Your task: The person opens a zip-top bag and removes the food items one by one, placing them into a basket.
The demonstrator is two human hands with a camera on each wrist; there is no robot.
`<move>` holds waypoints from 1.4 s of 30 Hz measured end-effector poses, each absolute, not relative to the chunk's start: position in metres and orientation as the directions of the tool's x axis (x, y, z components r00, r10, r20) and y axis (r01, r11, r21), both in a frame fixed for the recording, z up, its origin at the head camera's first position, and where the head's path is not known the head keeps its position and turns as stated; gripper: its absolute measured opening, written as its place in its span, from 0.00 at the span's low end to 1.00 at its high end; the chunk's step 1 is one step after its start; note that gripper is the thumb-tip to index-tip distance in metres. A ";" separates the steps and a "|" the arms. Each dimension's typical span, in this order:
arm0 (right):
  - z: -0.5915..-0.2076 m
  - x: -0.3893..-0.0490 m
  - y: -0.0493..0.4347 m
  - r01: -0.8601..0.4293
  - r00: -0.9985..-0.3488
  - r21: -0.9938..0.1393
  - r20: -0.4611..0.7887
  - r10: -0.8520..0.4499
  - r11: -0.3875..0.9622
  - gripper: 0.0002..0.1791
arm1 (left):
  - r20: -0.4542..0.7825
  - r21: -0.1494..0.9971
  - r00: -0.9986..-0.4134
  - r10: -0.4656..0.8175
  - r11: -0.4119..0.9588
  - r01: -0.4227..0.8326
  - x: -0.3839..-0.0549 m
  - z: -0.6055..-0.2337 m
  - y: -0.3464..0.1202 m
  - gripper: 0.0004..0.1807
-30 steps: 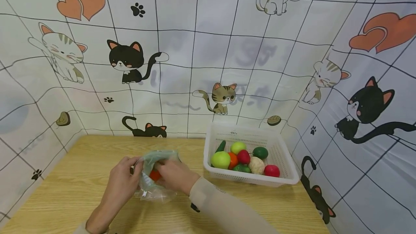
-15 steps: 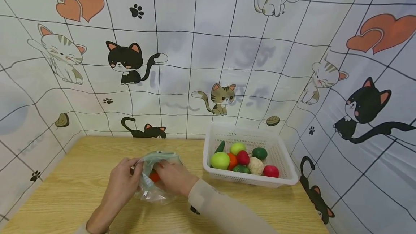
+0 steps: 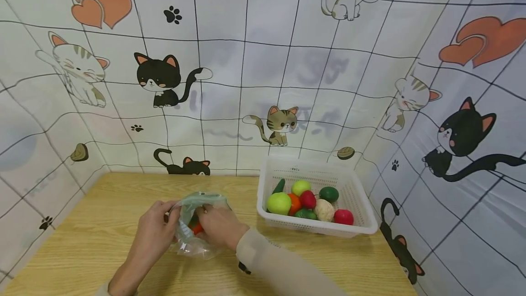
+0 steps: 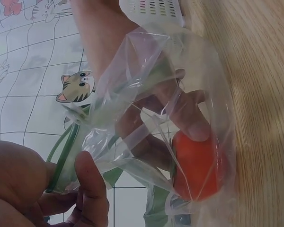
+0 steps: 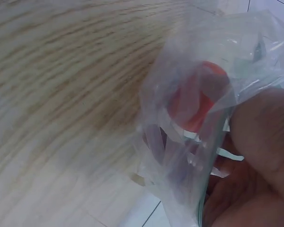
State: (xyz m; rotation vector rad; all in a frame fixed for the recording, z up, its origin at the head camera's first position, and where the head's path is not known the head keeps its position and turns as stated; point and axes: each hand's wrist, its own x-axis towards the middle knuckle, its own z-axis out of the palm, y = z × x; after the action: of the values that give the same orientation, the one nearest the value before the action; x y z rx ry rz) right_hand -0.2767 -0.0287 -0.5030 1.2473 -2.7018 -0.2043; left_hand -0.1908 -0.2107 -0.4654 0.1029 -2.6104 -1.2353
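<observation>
A clear plastic bag with a green-edged mouth [image 3: 195,245] stands over the table in front of me. My left hand [image 3: 158,223] pinches its rim on the left side. Inside the bag, my right hand [image 3: 222,225] has its fingers around an orange-red, tomato-like piece [image 4: 199,165]. In the left wrist view, one fingertip presses its upper side and other fingers meet its left side, low in the bag. The right wrist view shows the same orange-red piece through the creased film. Part of the right hand's fingers is hidden by the bag.
A white perforated basket [image 3: 365,214] at the right holds several fruits and vegetables, among them a light green apple-like fruit [image 3: 278,203], a cauliflower-like piece [image 3: 324,210] and red round ones. The wooden table [image 3: 82,232] meets a cat-patterned cloth wall [image 3: 226,150] behind.
My right hand has shifted slightly down and left inside the bag, and the orange-red piece sits a little lower. My left hand stays on the rim.
</observation>
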 end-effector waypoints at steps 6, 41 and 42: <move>-0.506 -0.276 -0.030 -0.738 -0.663 0.096 0.079 -0.745 0.667 0.29 | 0.187 0.776 -0.968 -0.165 0.629 0.043 -0.190 -0.465 -0.208 0.21; -0.448 -0.253 -0.003 -0.733 -0.677 -0.198 0.114 -0.727 0.651 0.34 | 0.204 0.760 -0.964 -0.170 0.648 0.047 -0.193 -0.467 -0.210 0.19; -0.446 -0.252 -0.002 -0.735 -0.674 -0.203 0.117 -0.730 0.647 0.34 | 0.209 0.759 -0.963 -0.170 0.649 0.050 -0.193 -0.467 -0.210 0.19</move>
State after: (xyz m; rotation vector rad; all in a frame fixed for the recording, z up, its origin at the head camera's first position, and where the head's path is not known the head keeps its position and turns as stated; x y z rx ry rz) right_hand -0.2517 -0.0016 -0.4458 1.2583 -2.8276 0.3654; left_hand -0.1931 -0.2102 -0.4668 0.0965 -2.6075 -1.2115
